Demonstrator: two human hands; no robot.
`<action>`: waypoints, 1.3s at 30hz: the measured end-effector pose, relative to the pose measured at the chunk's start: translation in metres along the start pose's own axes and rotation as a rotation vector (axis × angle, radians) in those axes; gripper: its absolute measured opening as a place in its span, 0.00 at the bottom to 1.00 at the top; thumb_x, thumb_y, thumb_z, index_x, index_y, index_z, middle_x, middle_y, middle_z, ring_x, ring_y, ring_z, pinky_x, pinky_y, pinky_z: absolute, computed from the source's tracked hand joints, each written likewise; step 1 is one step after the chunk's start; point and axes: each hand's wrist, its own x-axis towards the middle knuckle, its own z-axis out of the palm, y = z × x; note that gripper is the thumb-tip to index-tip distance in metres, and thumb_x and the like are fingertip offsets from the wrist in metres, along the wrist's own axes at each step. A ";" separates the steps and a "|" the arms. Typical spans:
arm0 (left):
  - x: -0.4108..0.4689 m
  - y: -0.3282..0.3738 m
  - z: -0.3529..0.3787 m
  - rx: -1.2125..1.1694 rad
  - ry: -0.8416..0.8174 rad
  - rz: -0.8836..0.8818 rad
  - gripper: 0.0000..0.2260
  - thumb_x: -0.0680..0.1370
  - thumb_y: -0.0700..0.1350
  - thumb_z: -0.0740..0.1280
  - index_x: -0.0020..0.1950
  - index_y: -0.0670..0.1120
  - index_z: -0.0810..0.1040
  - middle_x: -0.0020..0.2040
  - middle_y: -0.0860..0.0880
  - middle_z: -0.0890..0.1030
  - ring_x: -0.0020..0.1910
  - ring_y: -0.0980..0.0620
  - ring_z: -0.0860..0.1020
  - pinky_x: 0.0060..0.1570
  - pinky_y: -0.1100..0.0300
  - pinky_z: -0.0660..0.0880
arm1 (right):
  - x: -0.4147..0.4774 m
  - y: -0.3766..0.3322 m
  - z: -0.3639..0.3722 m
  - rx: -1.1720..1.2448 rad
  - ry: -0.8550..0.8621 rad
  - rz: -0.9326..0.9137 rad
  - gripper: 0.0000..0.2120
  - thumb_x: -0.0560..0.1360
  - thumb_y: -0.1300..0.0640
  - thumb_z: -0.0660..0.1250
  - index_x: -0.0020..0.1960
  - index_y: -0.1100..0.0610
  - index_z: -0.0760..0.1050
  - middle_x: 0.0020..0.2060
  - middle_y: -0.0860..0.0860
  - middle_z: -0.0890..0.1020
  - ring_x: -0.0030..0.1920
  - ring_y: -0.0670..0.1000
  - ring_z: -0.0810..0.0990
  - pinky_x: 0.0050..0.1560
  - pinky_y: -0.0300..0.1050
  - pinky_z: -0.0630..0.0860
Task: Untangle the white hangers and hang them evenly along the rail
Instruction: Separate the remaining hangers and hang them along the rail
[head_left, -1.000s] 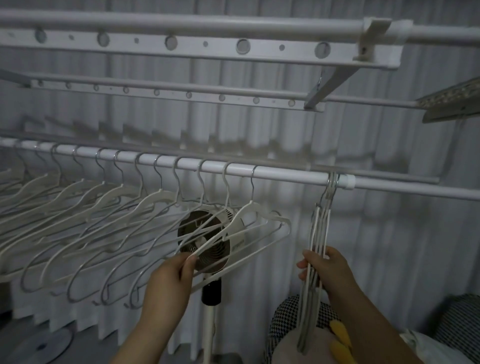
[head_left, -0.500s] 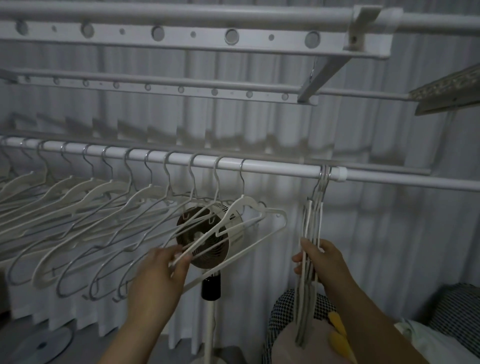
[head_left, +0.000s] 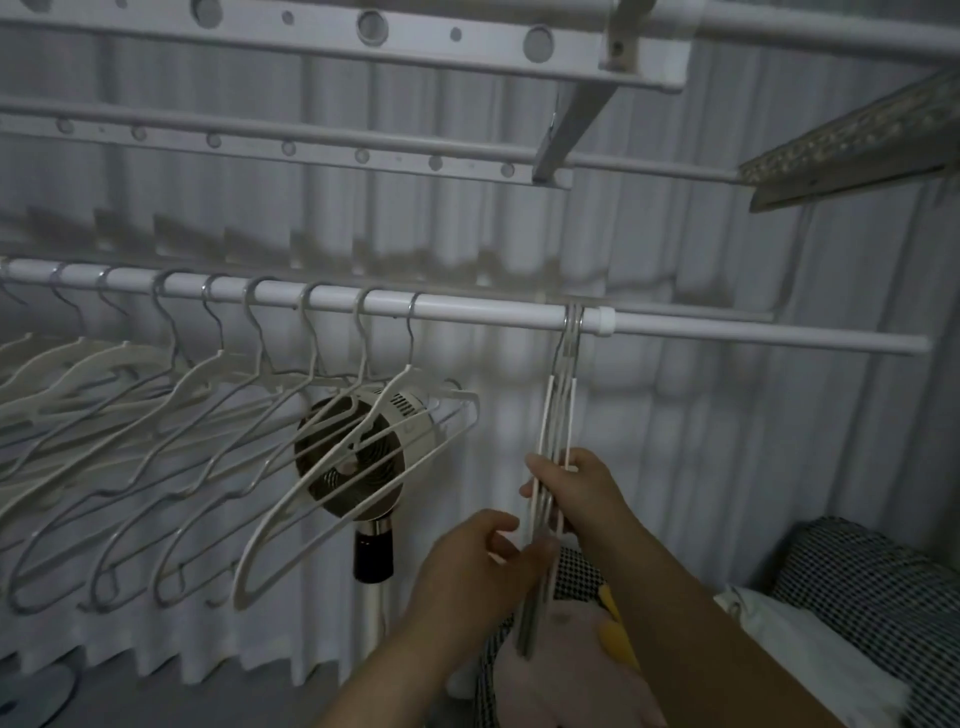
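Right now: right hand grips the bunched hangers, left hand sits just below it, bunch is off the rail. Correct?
Wrong on one point: in the head view the bunched hangers hang by their hooks on the rail, beside its white collar. The right hand does grip them, with the left hand just below.

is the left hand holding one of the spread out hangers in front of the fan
No, the left hand is at the bunched hangers that the right hand grips, apart from the spread hangers.

Head-worn camera looks forward at nearby rail (head_left: 493, 314).
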 end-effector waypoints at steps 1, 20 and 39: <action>0.001 0.000 0.003 -0.004 -0.021 -0.016 0.12 0.71 0.54 0.68 0.50 0.50 0.73 0.34 0.55 0.74 0.34 0.61 0.73 0.33 0.70 0.69 | -0.001 -0.001 0.000 0.006 -0.008 0.002 0.09 0.75 0.55 0.64 0.49 0.61 0.69 0.31 0.50 0.78 0.26 0.44 0.75 0.23 0.35 0.68; -0.001 -0.017 -0.032 -0.009 0.322 0.184 0.07 0.76 0.43 0.61 0.45 0.50 0.79 0.19 0.52 0.72 0.21 0.63 0.73 0.24 0.72 0.67 | 0.000 0.007 -0.021 0.152 0.037 -0.031 0.05 0.75 0.61 0.63 0.46 0.62 0.70 0.30 0.56 0.77 0.15 0.41 0.69 0.18 0.32 0.67; -0.012 -0.037 -0.058 0.165 0.590 0.255 0.08 0.75 0.38 0.63 0.48 0.41 0.82 0.25 0.45 0.78 0.27 0.49 0.76 0.30 0.57 0.70 | 0.004 0.007 -0.007 0.159 0.000 -0.037 0.04 0.76 0.62 0.63 0.43 0.61 0.69 0.30 0.58 0.76 0.14 0.42 0.69 0.16 0.31 0.66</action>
